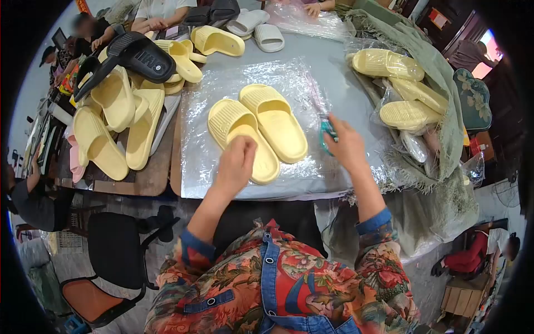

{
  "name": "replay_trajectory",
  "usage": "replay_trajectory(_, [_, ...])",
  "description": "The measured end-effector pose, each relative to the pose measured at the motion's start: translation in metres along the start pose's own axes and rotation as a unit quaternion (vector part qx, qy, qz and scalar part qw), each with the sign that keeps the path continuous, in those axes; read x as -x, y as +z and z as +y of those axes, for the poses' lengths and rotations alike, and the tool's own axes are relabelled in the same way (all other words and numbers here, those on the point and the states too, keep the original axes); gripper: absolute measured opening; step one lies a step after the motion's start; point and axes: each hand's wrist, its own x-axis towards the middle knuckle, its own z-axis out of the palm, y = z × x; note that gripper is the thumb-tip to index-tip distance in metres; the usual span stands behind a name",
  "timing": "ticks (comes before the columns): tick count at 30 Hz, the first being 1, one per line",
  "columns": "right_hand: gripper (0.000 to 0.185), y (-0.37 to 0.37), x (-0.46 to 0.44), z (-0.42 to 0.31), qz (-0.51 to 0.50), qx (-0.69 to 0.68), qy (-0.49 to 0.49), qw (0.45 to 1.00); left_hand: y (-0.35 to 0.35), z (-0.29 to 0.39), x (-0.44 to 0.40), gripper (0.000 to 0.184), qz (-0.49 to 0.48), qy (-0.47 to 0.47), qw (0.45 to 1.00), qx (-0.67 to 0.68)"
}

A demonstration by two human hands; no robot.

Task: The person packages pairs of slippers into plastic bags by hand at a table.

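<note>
A pair of pale yellow slide slippers lies side by side on clear plastic bags (194, 167) in front of me, toes away from me. My left hand (235, 166) hovers at the left slipper (228, 114), fingers curled together; whether anything is pinched in them is hidden. The right slipper (281, 128) lies between my hands. My right hand (347, 147) is closed around teal-handled scissors (326, 133), held just right of the slippers over the plastic.
Loose yellow slippers (100, 142) and a black slipper (147, 58) are heaped at the left. Grey slippers (270, 38) lie at the back. Bagged yellow slippers (409, 116) rest in a green woven sack (448, 145) on the right. Co-workers sit beyond the table; an office chair (114, 250) stands lower left.
</note>
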Motion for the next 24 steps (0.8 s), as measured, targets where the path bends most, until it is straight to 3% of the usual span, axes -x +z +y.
replay_trajectory(1, [0.048,-0.009,0.001,0.012,-0.008,0.047,0.046,0.998,-0.007,0.015,0.012,0.008,-0.037,0.002,0.999,0.031])
replay_trajectory(3, [0.047,-0.01,0.006,0.055,0.022,0.088,0.048,0.995,-0.038,0.051,0.039,0.009,-0.251,-0.039,0.956,0.145])
replay_trajectory(5, [0.045,-0.014,0.009,0.084,0.026,0.121,0.076,0.989,-0.065,0.056,0.052,0.009,-0.446,0.003,0.852,0.275])
replay_trajectory(7, [0.044,-0.015,0.016,0.107,0.025,0.151,0.095,0.984,-0.089,0.045,0.064,0.012,-0.529,-0.076,0.809,0.246])
replay_trajectory(9, [0.043,-0.014,0.018,0.124,0.025,0.175,0.103,0.979,-0.104,0.021,0.085,0.016,-0.432,-0.098,0.896,0.02])
replay_trajectory(10, [0.04,-0.015,0.019,0.126,0.026,0.171,0.104,0.979,-0.108,-0.002,0.107,0.017,-0.42,-0.157,0.88,-0.155])
replay_trajectory(11, [0.04,-0.015,0.019,0.129,0.01,0.193,0.098,0.976,-0.111,-0.028,0.133,0.018,-0.392,-0.21,0.834,-0.326])
replay_trajectory(13, [0.038,-0.012,0.018,0.132,-0.024,0.234,0.083,0.968,-0.124,-0.061,0.191,0.018,-0.494,-0.185,0.695,-0.489])
replay_trajectory(16, [0.038,-0.013,-0.001,0.1,0.035,0.206,-0.003,0.978,-0.14,-0.057,0.204,0.021,-0.559,-0.116,0.774,-0.273])
replay_trajectory(18, [0.044,-0.018,-0.025,0.044,0.007,0.068,-0.053,0.996,-0.135,-0.016,0.14,0.023,-0.536,-0.206,0.814,-0.089])
replay_trajectory(20, [0.054,0.006,-0.06,0.016,-0.024,-0.049,-0.157,0.986,-0.129,-0.006,0.084,0.021,-0.429,-0.103,0.897,-0.02])
replay_trajectory(21, [0.059,0.017,-0.078,-0.004,-0.046,-0.078,-0.196,0.976,-0.122,0.019,0.053,0.016,-0.35,-0.199,0.905,-0.139])
replay_trajectory(23, [0.069,0.039,-0.113,-0.039,-0.114,-0.13,-0.22,0.96,-0.104,-0.014,0.007,0.028,-0.158,-0.001,0.983,-0.089])
replay_trajectory(24, [0.073,0.052,-0.126,-0.048,-0.161,-0.153,-0.205,0.953,-0.09,-0.031,-0.02,0.038,-0.09,0.049,0.983,-0.151])
